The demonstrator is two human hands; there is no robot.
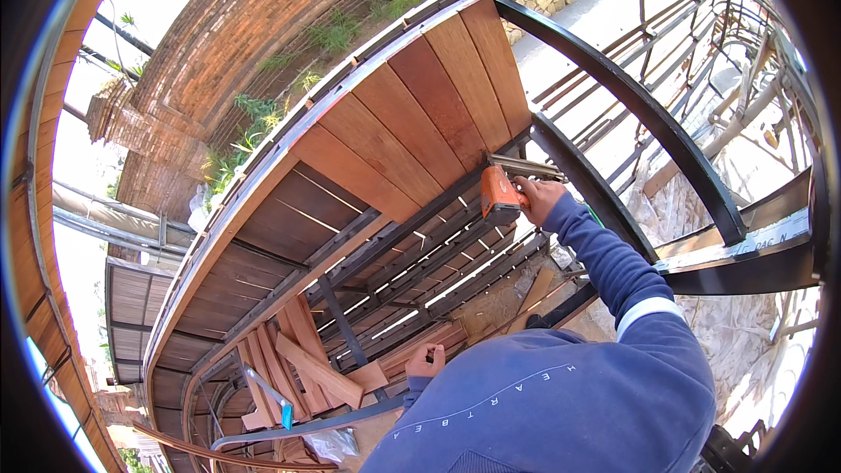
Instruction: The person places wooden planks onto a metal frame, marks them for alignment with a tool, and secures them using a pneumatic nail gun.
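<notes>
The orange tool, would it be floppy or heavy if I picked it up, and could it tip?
The orange tool is probably stiff, as its shell looks hard. It may feel heavy for its size, with that chunky body and long metal part. Set down, it might tip, since its shape looks uneven.

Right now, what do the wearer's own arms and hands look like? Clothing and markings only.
The right sleeve is long and navy blue, crossed by a white band. The left sleeve is mostly hidden by the torso; what shows is navy too. The right hand and left hand look bare, no gloves visible.
</notes>
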